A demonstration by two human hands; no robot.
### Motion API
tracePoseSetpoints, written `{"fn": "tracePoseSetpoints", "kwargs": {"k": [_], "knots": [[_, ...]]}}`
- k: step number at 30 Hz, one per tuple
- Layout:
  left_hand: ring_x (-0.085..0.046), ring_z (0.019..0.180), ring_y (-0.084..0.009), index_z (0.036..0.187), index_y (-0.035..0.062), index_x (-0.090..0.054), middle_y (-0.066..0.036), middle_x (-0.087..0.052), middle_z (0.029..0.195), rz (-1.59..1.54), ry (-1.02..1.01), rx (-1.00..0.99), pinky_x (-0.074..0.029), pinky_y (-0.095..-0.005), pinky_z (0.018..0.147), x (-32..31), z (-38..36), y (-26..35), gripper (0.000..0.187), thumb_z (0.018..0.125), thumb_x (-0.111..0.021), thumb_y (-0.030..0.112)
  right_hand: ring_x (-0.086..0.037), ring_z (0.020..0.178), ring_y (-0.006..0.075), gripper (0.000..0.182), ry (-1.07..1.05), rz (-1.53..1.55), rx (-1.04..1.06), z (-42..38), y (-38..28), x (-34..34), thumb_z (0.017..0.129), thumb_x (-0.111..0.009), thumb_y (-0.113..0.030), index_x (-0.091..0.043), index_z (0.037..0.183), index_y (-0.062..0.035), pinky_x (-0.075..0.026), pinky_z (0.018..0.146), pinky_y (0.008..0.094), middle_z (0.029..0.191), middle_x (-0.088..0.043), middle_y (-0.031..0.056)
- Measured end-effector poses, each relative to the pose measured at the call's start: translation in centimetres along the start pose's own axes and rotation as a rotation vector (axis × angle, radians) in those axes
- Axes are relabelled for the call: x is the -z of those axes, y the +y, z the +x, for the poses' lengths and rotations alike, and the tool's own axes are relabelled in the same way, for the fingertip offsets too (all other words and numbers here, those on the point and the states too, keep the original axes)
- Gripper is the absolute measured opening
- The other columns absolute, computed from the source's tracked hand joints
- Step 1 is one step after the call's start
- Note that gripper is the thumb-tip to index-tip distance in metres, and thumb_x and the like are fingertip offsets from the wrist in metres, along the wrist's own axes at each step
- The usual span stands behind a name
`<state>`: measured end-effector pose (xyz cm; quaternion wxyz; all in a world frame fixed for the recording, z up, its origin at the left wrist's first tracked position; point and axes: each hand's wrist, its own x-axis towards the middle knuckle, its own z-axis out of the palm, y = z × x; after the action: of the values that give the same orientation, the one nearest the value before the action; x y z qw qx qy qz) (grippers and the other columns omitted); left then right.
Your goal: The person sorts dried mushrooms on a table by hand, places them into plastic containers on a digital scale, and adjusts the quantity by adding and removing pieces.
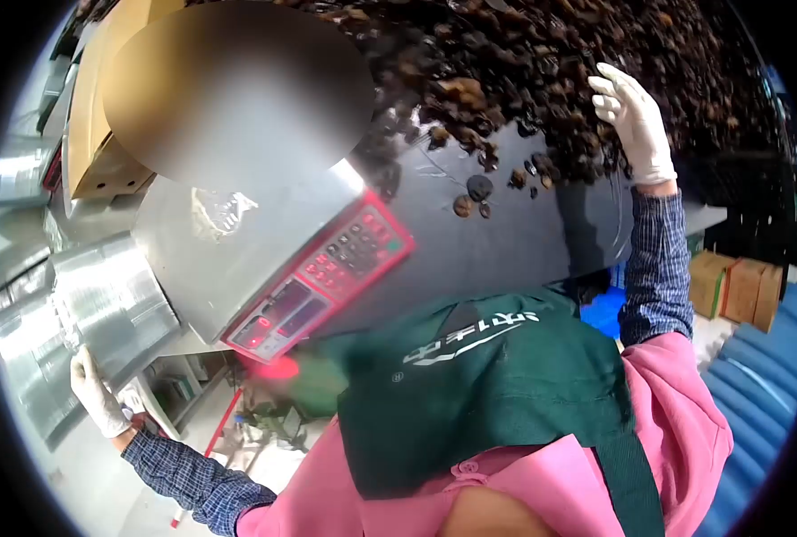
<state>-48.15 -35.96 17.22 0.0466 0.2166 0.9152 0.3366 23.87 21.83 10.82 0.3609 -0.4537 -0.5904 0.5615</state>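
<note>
Both my hands wear white gloves. At the lower left, the fingers of my left hand [98,394] are together against the edge of stacked clear plastic trays [112,300]. They seem to grip a tray's edge, though the fingertips are hard to make out. My right hand [631,121] reaches over a heap of dark brown, glossy pieces [542,72] that look like wood ear mushrooms. Its fingers are half bent and apart, with nothing visible in them. Between my hands stands a scale with a red keypad panel [327,273] and a metal plate [170,237].
A few loose dark pieces [479,188] lie on the grey table [497,237]. A cardboard box [116,166] stands behind the scale at left. Brown cartons [737,291] are at the right, above blue corrugated material [757,385]. A blurred oval hides part of the upper left.
</note>
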Motion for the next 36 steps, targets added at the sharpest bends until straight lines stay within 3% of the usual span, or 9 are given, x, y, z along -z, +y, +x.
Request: {"fn": "tracePoseSetpoints", "kwargs": {"k": [6, 8, 9, 19, 23, 24, 26, 32, 36], "knots": [[-0.033, 0.062, -0.0018, 0.087, 0.0155, -0.063, 0.011, -0.043, 0.071, -0.085, -0.018, 0.058, -0.025, -0.0223, 0.056, 0.2, 0.5, 0.4, 0.023, 0.103, -0.070, 0.031, -0.071, 0.092, 0.0158, 0.043, 0.069, 0.148, -0.141, -8.0, 6.3, 3.4, 0.105, -0.060, -0.027, -0.060, 0.140, -0.0016, -0.057, 0.083, 0.0297, 0.119, -0.074, 0.0120], [-0.033, 0.062, -0.0021, 0.086, 0.0157, -0.062, 0.011, -0.043, 0.071, -0.112, -0.003, 0.062, -0.025, -0.0229, 0.056, 0.7, 1.4, -0.6, 0.024, 0.102, -0.070, 0.032, -0.071, 0.090, 0.0131, 0.042, 0.090, 0.084, -0.132, -9.5, 6.8, 2.6, 0.106, -0.061, -0.030, -0.062, 0.138, -0.0030, -0.057, 0.082, 0.0270, 0.117, -0.074, 0.0101], [-0.031, 0.058, -0.0026, 0.076, 0.0186, -0.054, 0.011, -0.039, 0.068, -0.043, 0.079, 0.041, -0.024, -0.0245, 0.053, -1.4, -0.8, 3.1, 0.034, 0.100, -0.071, 0.034, -0.071, 0.090, 0.0123, 0.042, 0.091, 0.056, -0.127, -9.9, 6.8, 2.1, 0.106, -0.062, -0.031, -0.062, 0.138, -0.0033, -0.057, 0.081, 0.0264, 0.116, -0.074, 0.0098], [-0.034, 0.062, -0.0016, 0.077, 0.0193, -0.059, 0.011, -0.044, 0.069, -0.071, -0.002, 0.002, -0.024, -0.0237, 0.057, -0.6, -0.5, 3.2, 0.028, 0.099, -0.074, 0.028, -0.066, 0.088, 0.0083, 0.030, -0.053, -0.076, -0.088, -10.7, 7.9, -4.1, 0.106, -0.060, -0.022, -0.067, 0.130, -0.0050, -0.054, 0.079, 0.0240, 0.110, -0.074, 0.0057], [-0.037, 0.063, -0.0026, 0.081, 0.0162, -0.064, 0.010, -0.048, 0.071, 0.101, 0.035, -0.052, -0.026, -0.0232, 0.058, -0.9, -0.7, 3.7, 0.025, 0.100, -0.072, 0.030, -0.068, 0.109, 0.0319, 0.034, 0.035, -0.756, 0.559, -10.7, 10.2, -7.4, 0.095, -0.067, -0.016, -0.068, 0.129, -0.0106, -0.056, 0.092, 0.0384, 0.126, -0.069, 0.0145], [-0.038, 0.063, -0.0029, 0.082, 0.0155, -0.066, 0.010, -0.049, 0.071, 0.160, 0.046, -0.054, -0.027, -0.0230, 0.058, -1.2, -1.2, 4.4, 0.024, 0.100, -0.072, 0.030, -0.063, 0.121, 0.0308, 0.040, -0.055, -1.001, 0.674, -10.6, 9.3, -8.1, 0.096, -0.066, -0.016, -0.064, 0.135, -0.0100, -0.052, 0.101, 0.0408, 0.132, -0.067, 0.0137], [-0.039, 0.064, -0.0031, 0.082, 0.0145, -0.066, 0.009, -0.049, 0.071, 0.099, 0.013, -0.057, -0.027, -0.0231, 0.058, -0.5, -0.7, 3.5, 0.025, 0.101, -0.071, 0.030, -0.061, 0.125, 0.0306, 0.043, -0.238, -1.064, 0.749, -10.5, 11.5, -9.0, 0.096, -0.064, -0.012, -0.061, 0.139, -0.0085, -0.049, 0.106, 0.0419, 0.136, -0.065, 0.0127], [-0.042, 0.064, -0.0027, 0.083, 0.0127, -0.069, 0.008, -0.053, 0.071, -0.031, -0.104, 0.006, -0.030, -0.0226, 0.059, 1.9, 1.6, 0.7, 0.023, 0.100, -0.073, 0.028, -0.061, 0.122, 0.0283, 0.034, -0.453, -1.299, 0.469, -17.1, 7.6, -0.9, 0.088, -0.072, -0.018, -0.069, 0.121, -0.0091, -0.040, 0.113, 0.0479, 0.128, -0.067, 0.0096], [-0.042, 0.065, -0.0024, 0.089, 0.0125, -0.070, 0.007, -0.056, 0.075, -0.105, -0.066, 0.027, -0.030, -0.0223, 0.059, 1.9, 1.4, 0.2, 0.020, 0.100, -0.073, 0.029, -0.063, 0.117, 0.0267, 0.033, -0.262, -1.235, 0.453, -17.9, 5.9, 0.0, 0.087, -0.075, -0.013, -0.070, 0.119, -0.0112, -0.038, 0.115, 0.0498, 0.123, -0.068, 0.0081]]}}
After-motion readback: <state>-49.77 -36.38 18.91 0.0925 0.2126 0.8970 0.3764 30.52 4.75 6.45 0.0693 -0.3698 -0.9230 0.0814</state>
